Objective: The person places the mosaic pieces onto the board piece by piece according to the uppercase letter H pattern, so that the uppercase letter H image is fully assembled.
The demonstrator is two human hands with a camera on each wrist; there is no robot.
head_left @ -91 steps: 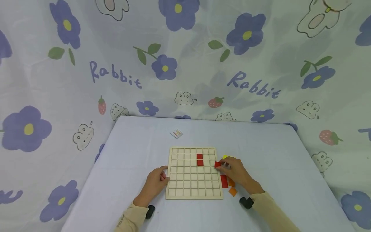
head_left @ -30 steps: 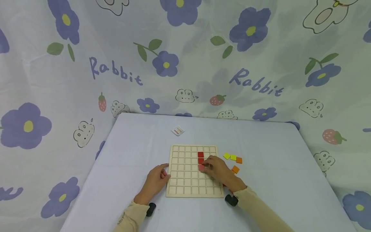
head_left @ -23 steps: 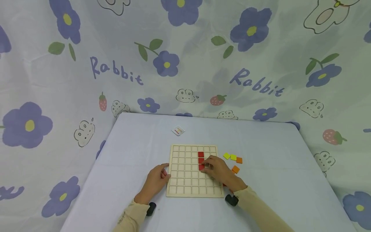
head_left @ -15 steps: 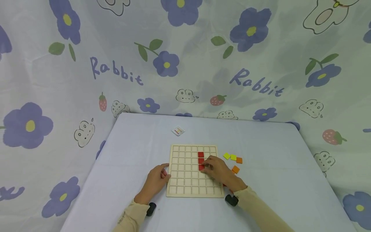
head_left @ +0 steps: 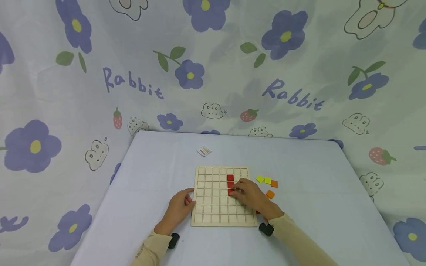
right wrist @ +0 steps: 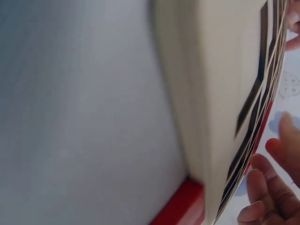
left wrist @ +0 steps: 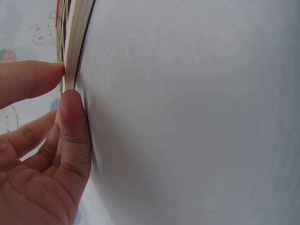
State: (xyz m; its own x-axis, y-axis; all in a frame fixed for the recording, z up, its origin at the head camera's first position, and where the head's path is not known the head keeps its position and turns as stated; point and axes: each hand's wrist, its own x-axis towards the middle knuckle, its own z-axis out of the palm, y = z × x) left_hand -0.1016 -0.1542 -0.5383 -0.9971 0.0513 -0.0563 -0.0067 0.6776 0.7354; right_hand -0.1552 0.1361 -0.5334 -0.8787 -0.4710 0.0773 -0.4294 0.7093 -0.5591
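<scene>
A pale wooden grid board (head_left: 211, 200) lies on the table. Three red square tiles stand in one column of its cells, among them the far one (head_left: 230, 177). My right hand (head_left: 251, 195) is over the board, thumb and fingertips at the nearest red tile (head_left: 230, 192), partly covering it. In the right wrist view, fingertips (right wrist: 257, 161) meet the red on the board's surface. My left hand (head_left: 179, 207) rests against the board's left edge; the left wrist view has a fingertip and the thumb (left wrist: 72, 108) touching that edge.
Right of the board lie loose yellow tiles (head_left: 267, 180) and orange tiles (head_left: 270, 194). A red piece (right wrist: 183, 206) sits against the board's right side, mostly hidden by my right arm. A small printed card (head_left: 204, 150) lies beyond the board on the white tabletop (head_left: 159, 162).
Three seconds ago my right hand held a red tile at the board's right edge. It moved left, and that tile now lies below the other two. The left hand has stayed put.
</scene>
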